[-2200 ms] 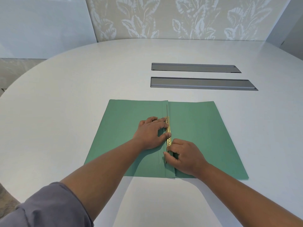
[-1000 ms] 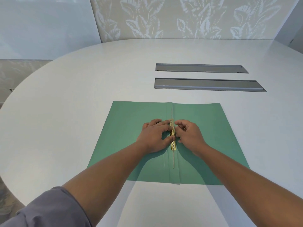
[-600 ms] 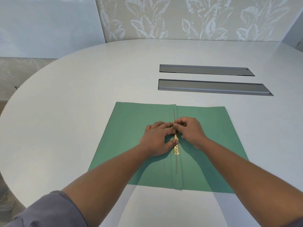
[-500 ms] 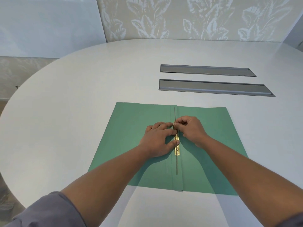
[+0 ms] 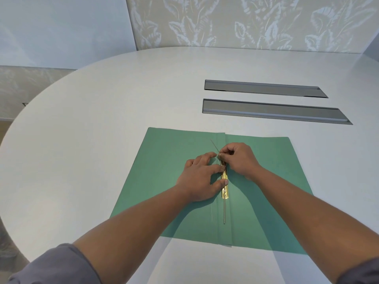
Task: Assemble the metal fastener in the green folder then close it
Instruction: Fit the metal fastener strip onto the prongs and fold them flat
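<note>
The green folder [image 5: 164, 171] lies open and flat on the white table. Along its centre fold runs the brass fastener bar [image 5: 224, 189]. A thin metal prong [image 5: 224, 212] lies flat towards me below the bar. The far prong [image 5: 213, 145] tilts up and to the left. My left hand [image 5: 202, 179] presses on the bar from the left, thumb and fingertips on it. My right hand [image 5: 240, 158] pinches the far prong at its base, by the bar's upper end.
Two long grey recessed slots [image 5: 264, 88] [image 5: 272, 111] sit in the table [image 5: 102, 119] beyond the folder. A patterned wall panel stands behind the table's far edge. The table's near-left rim curves round past my left sleeve [image 5: 51, 265].
My right hand moved from the bar's near end up to its far end. The far prong, flat along the fold before, now tilts up and leftward in my right fingers. My left hand stayed put.
</note>
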`<state>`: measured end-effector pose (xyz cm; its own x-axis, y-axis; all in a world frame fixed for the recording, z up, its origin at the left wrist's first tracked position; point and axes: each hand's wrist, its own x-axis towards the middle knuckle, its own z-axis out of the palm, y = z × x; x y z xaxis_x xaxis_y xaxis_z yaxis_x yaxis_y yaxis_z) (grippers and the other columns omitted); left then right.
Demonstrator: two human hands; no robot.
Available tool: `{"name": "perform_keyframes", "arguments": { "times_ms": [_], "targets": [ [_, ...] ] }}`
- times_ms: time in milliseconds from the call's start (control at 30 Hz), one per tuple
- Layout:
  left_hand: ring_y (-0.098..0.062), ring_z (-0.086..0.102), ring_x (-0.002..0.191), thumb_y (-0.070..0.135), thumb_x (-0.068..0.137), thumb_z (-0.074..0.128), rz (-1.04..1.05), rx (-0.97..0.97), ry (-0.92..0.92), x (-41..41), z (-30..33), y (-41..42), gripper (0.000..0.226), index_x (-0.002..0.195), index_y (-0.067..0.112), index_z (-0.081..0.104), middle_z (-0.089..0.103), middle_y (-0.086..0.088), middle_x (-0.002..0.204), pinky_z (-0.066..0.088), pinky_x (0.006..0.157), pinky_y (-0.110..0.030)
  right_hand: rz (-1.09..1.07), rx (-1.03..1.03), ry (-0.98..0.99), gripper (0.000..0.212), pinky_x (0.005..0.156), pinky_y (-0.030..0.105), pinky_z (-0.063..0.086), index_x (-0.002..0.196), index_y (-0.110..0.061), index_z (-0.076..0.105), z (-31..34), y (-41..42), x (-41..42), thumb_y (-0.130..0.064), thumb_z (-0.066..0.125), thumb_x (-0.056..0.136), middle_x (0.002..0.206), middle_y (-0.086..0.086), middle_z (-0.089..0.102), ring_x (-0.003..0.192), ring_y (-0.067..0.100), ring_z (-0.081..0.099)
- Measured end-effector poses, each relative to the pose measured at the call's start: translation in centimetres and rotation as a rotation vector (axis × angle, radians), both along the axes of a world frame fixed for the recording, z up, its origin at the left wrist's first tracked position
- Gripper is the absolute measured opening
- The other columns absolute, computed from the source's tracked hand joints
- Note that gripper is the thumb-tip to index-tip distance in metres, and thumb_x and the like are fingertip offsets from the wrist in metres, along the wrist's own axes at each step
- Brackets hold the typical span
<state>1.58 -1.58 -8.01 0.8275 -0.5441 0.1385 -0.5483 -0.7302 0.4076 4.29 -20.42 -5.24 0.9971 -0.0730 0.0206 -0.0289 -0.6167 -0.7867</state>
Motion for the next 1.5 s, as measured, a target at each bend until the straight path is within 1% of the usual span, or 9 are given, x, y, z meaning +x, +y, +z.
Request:
{"name": "perform_keyframes", "arguments": {
  "times_ms": [133, 233, 367, 567, 867, 1000, 1167, 1333, 1500],
  "targets": [
    [-0.021, 0.029, 0.147, 0.072, 0.088, 0.044, 0.0, -0.007, -0.008, -0.1, 0.1, -0.1, 0.053, 0.129, 0.043, 0.06, 0.033, 0.002, 0.16, 0.022, 0.113, -0.049, -0.046, 0.074, 0.038, 0.007, 0.066, 0.036, 0.064, 0.079, -0.015, 0.078, -0.1, -0.2, 0.0, -0.012, 0.079, 0.086, 0.075, 0.005, 0.077, 0.073, 0.022, 0.074],
    [-0.021, 0.027, 0.147, 0.072, 0.088, 0.043, -0.003, -0.002, -0.008, 0.1, 0.1, -0.1, 0.053, 0.129, 0.043, 0.06, 0.034, 0.003, 0.16, 0.022, 0.113, -0.049, -0.063, 0.104, 0.041, 0.009, 0.057, 0.025, 0.059, 0.078, -0.016, 0.077, -0.1, -0.3, 0.0, -0.012, 0.079, 0.085, 0.074, 0.006, 0.076, 0.064, 0.013, 0.07],
    [-0.021, 0.028, 0.147, 0.073, 0.088, 0.04, -0.007, 0.012, -0.02, 0.1, 0.2, -0.1, 0.055, 0.129, 0.043, 0.059, 0.038, 0.005, 0.159, 0.025, 0.111, -0.05, -0.076, 0.139, 0.053, 0.012, 0.052, 0.017, 0.052, 0.077, -0.016, 0.076, -0.2, -0.6, -0.1, -0.01, 0.078, 0.086, 0.07, 0.003, 0.074, 0.053, 0.001, 0.064],
    [-0.02, 0.03, 0.146, 0.073, 0.089, 0.04, -0.008, 0.017, -0.026, 0.2, 0.1, -0.1, 0.054, 0.129, 0.042, 0.059, 0.043, 0.008, 0.155, 0.027, 0.109, -0.05, -0.098, 0.129, 0.064, 0.012, 0.051, 0.013, 0.05, 0.078, -0.015, 0.074, -0.1, -0.9, -0.3, -0.009, 0.076, 0.088, 0.075, 0.006, 0.074, 0.051, -0.001, 0.063],
    [-0.021, 0.028, 0.147, 0.074, 0.089, 0.037, -0.01, 0.043, -0.018, 0.2, 0.1, -0.2, 0.057, 0.132, 0.043, 0.057, 0.041, 0.01, 0.157, 0.026, 0.11, -0.052, -0.147, 0.221, 0.124, 0.007, 0.055, 0.019, 0.054, 0.082, -0.008, 0.074, 0.1, -0.7, 0.1, -0.007, 0.076, 0.088, 0.078, 0.006, 0.072, 0.064, 0.012, 0.064],
    [-0.021, 0.028, 0.147, 0.074, 0.088, 0.038, -0.011, 0.049, -0.015, 0.3, 0.0, -0.2, 0.057, 0.132, 0.043, 0.056, 0.041, 0.011, 0.157, 0.025, 0.11, -0.052, -0.134, 0.227, 0.134, 0.006, 0.051, 0.016, 0.05, 0.082, -0.009, 0.074, 0.3, -0.3, 0.3, -0.007, 0.076, 0.088, 0.076, 0.003, 0.07, 0.06, 0.009, 0.061],
    [-0.021, 0.027, 0.147, 0.074, 0.089, 0.039, -0.013, 0.049, -0.005, 0.3, 0.0, -0.2, 0.057, 0.133, 0.043, 0.056, 0.041, 0.012, 0.157, 0.026, 0.11, -0.052, -0.148, 0.245, 0.166, 0.003, 0.051, 0.014, 0.05, 0.086, -0.005, 0.074, 0.3, -0.5, 0.5, -0.007, 0.076, 0.089, 0.079, 0.005, 0.071, 0.065, 0.01, 0.063],
    [-0.022, 0.027, 0.147, 0.073, 0.09, 0.039, -0.02, 0.049, 0.003, 0.3, 0.1, -0.1, 0.057, 0.134, 0.043, 0.056, 0.042, 0.013, 0.157, 0.025, 0.11, -0.051, -0.184, 0.252, 0.224, 0.004, 0.052, 0.021, 0.05, 0.084, -0.005, 0.074, 0.6, -0.3, 1.3, -0.007, 0.076, 0.087, 0.079, 0.006, 0.071, 0.065, 0.013, 0.062],
    [-0.022, 0.026, 0.147, 0.072, 0.09, 0.041, -0.024, 0.04, 0.026, 0.4, 0.2, -0.2, 0.055, 0.134, 0.044, 0.056, 0.041, 0.017, 0.157, 0.024, 0.109, -0.049, -0.175, 0.167, 0.212, 0.007, 0.051, 0.027, 0.047, 0.079, -0.012, 0.075, 0.6, 0.3, 1.7, -0.01, 0.078, 0.085, 0.08, 0.006, 0.074, 0.066, 0.016, 0.06]
  ]
}}
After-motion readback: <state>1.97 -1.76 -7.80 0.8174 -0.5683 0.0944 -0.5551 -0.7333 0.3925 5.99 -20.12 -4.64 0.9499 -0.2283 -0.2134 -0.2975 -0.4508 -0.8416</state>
